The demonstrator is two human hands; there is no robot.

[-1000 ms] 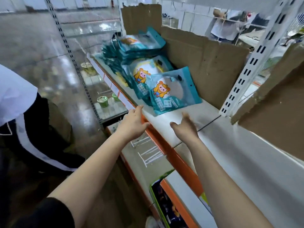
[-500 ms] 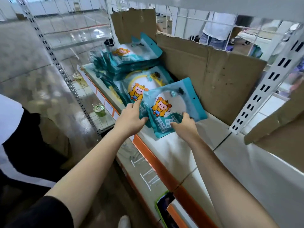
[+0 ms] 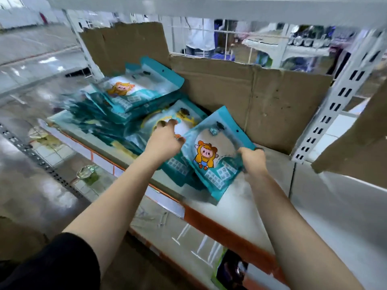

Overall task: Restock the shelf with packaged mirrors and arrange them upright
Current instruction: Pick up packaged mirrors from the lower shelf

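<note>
Over shelf [image 3: 240, 204], right hand [image 3: 252, 161] grips plastic-looking packet [image 3: 209, 164].

A shelf [image 3: 240, 208] runs from centre left to lower right of the frame. At centre left a pile of packaged mirrors [image 3: 134, 97] lies on it. To the right of the pile a front pack [image 3: 215, 158] stands tilted, between the left hand [image 3: 163, 143] and the right hand [image 3: 251, 162], which grips its right edge. A cardboard sheet [image 3: 261, 97] stands behind, with an upright post [image 3: 335, 101] to its right. A lower shelf [image 3: 167, 222] lies below.
</note>
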